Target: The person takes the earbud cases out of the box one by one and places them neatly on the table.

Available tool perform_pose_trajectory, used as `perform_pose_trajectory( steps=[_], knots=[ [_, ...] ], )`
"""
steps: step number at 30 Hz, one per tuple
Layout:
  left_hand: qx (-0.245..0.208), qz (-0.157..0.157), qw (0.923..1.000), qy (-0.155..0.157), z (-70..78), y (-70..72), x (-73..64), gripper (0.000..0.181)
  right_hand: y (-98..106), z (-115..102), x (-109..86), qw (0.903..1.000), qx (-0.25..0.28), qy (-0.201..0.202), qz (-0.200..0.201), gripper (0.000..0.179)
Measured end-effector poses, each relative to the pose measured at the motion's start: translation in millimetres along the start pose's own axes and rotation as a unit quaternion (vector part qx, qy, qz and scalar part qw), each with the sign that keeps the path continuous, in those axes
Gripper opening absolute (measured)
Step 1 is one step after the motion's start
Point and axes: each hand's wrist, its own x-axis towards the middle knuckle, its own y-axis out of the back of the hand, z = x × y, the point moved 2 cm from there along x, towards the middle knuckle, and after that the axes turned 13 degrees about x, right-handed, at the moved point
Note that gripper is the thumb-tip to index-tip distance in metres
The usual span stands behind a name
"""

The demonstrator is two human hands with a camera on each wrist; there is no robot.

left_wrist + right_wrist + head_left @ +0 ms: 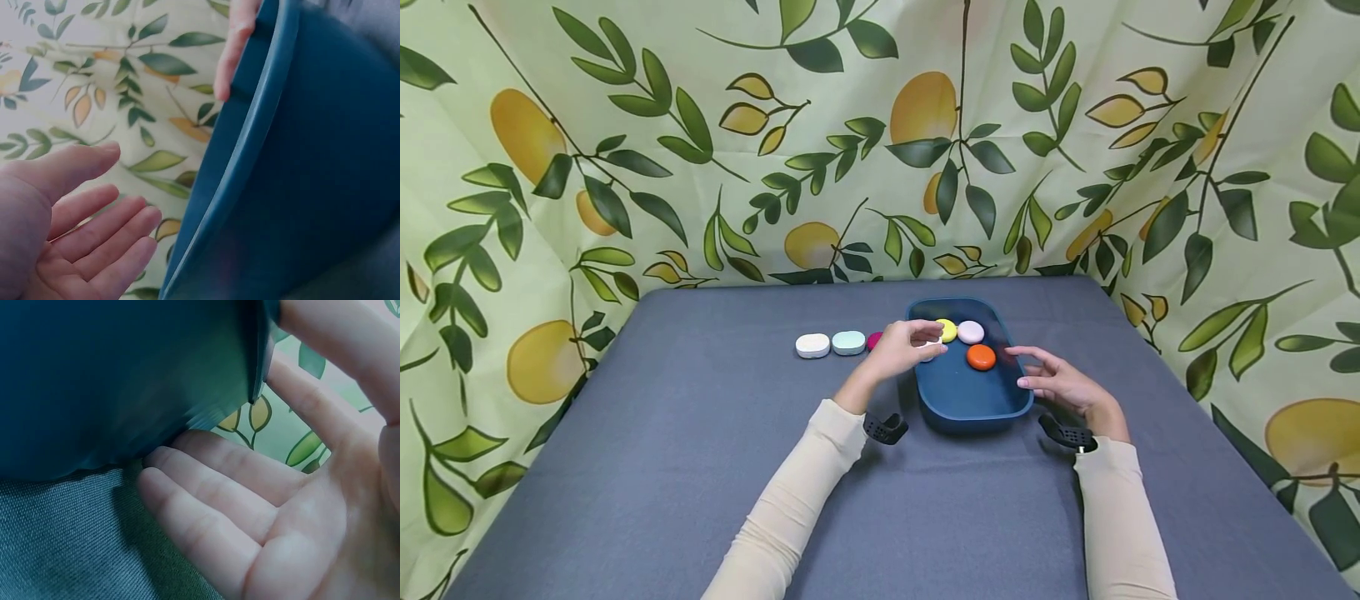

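Observation:
My left hand (898, 346) hovers over the left rim of a dark blue bin (970, 408), fingers loosely bent. Nothing lies between its thumb and fingers in the left wrist view. At the bin's right side is my right hand (1063, 383); in the right wrist view its mostly straight fingers (200, 519) reach to the bin's outer wall and rim. Inside the bin lie an orange round case (981, 357), a pale pink one (971, 332), a yellow one (949, 331) and a whitish one partly hidden behind the left hand.
Left of the bin, a white oval case (812, 346) and a mint oval case (848, 342) stand in a row with a magenta case (874, 340), partly covered by the left hand. A grey cloth covers the table (685, 442). A leaf-patterned curtain (850, 150) hangs behind.

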Motion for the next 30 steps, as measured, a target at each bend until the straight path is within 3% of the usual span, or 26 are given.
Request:
perform_pose_trajectory(
  steps=[6,14,19,26,30],
  knots=[
    [0.007,-0.014,0.9998,-0.009,4.2,-16.5,6.8,0.043,-4,-3,2.9,0.9995,-0.010,0.020,-0.022,0.058],
    [0.022,-0.022,0.9994,0.013,10.8,-34.0,18.5,0.045,-5,-4,2.5,0.9980,0.020,0.042,-0.043,0.054],
    [0.016,-0.014,0.9985,0.049,16.4,-48.9,27.3,0.043,-6,-4,2.3,0.9979,0.017,0.044,-0.044,0.052],
    [0.053,-0.003,0.9943,0.092,24.3,-68.3,38.1,0.044,-5,-3,2.7,0.9976,0.017,0.045,-0.050,0.053],
    [0.057,0.026,0.9916,0.113,25.3,-77.3,42.1,0.046,-4,-3,3.1,0.9974,0.018,0.045,-0.053,0.052]
  ],
)
